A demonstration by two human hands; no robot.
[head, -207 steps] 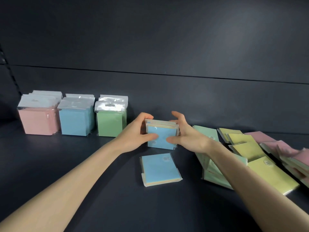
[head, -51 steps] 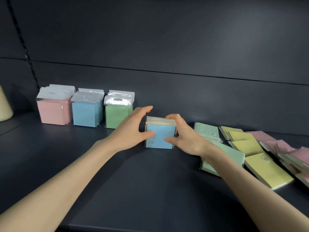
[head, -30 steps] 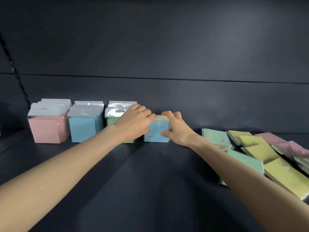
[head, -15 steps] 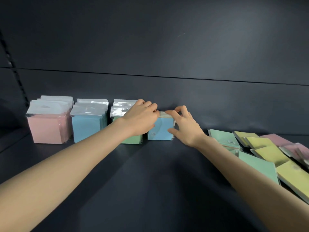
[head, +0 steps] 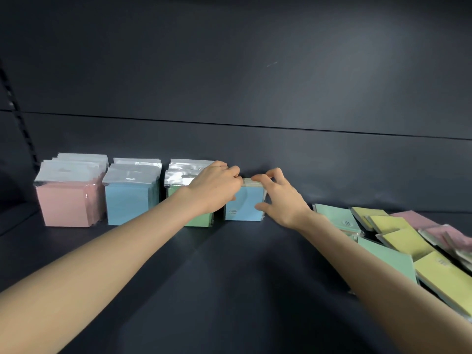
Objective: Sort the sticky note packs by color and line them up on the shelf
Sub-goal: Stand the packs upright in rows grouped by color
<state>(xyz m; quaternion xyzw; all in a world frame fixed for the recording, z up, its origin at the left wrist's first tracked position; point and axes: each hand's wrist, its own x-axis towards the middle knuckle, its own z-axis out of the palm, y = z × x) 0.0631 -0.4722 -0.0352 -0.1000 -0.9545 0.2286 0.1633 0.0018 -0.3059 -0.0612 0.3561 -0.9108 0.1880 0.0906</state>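
Observation:
A small upright stack of blue sticky note packs (head: 246, 206) stands on the dark shelf (head: 229, 290) against the back wall, right of the green row. My left hand (head: 217, 187) curls over the stack's top left edge. My right hand (head: 277, 198) pinches the stack's right side, thumb on the front face and fingers on top. Three upright rows stand to the left: pink packs (head: 65, 200), blue packs (head: 129, 200) and green packs (head: 190, 218), the green row partly hidden by my left wrist.
Loose packs lie flat at the right: mint green (head: 337, 219), yellow (head: 449, 279) and pink (head: 413, 221), overlapping each other out to the frame's edge. The shelf's back panel (head: 255, 154) rises directly behind the rows. A slotted upright (head: 18, 116) runs at the far left.
Both hands carried the blue stack from the shelf's middle to the back, setting it beside the green row. In the last half second the hands barely shifted.

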